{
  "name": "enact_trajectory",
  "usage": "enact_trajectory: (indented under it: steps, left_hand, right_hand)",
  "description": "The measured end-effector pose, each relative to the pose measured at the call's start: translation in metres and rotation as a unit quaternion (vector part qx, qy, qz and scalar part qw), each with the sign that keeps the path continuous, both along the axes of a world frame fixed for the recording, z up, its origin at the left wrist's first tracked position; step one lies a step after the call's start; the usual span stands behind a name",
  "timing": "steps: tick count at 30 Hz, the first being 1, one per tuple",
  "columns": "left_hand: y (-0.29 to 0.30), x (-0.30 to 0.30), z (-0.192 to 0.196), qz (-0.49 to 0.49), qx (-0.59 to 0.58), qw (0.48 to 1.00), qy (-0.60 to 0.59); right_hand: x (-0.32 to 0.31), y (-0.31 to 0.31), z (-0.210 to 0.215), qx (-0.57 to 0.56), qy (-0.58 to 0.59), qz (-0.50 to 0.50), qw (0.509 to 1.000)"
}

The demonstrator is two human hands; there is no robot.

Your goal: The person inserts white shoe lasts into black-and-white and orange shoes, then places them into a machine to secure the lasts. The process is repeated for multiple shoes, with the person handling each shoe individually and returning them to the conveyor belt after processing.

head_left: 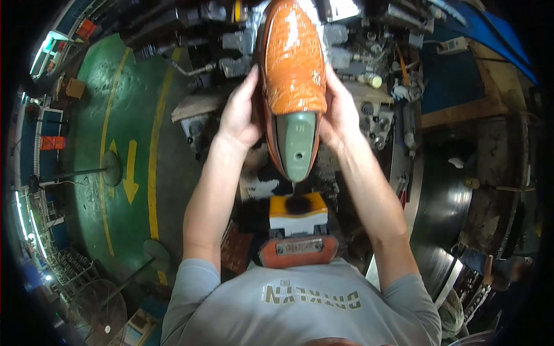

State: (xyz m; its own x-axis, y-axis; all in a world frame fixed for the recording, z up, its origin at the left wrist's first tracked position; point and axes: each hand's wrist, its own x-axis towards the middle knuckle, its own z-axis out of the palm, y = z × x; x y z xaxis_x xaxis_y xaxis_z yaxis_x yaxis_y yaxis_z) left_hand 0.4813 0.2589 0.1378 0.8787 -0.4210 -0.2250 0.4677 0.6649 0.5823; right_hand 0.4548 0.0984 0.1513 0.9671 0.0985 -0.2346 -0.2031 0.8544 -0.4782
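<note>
A glossy orange-brown leather shoe with a textured upper points away from me, over the metal parts of a machine. Inside its opening sits a green shoe last with a small round hole near the heel. My left hand is closed along the shoe's left side, and my right hand grips its right side. Most of the fingers are hidden beneath the shoe. Between the heel and my chest is a yellow pad with a dark patch, on a white block.
Metal clamps and levers of the machine surround the shoe. An orange-red plate sits close to my chest. Leftward lies a green floor with yellow lines and arrows, and a standing fan. A wooden-edged bench stands at right.
</note>
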Motion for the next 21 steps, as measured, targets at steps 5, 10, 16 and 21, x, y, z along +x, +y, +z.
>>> enact_trajectory:
  steps: [5,10,16,21]
  left_hand:
    - [0.0,-0.004,0.007,0.012,-0.017,1.0,0.015]
    - [-0.003,-0.003,-0.004,0.028,-0.064,0.997,0.038]
    - [-0.012,-0.011,0.0,0.152,-0.035,0.988,-0.008]
    - [-0.016,-0.012,0.0,0.2,0.004,0.979,-0.033]
  right_hand:
    - [0.005,-0.001,-0.006,0.028,-0.005,0.0,1.0]
    - [0.003,0.0,-0.005,0.036,-0.003,-0.008,0.999]
    - [0.006,0.009,-0.021,-0.007,-0.006,-0.106,0.994]
    - [0.008,0.015,-0.028,-0.085,-0.027,-0.194,0.977]
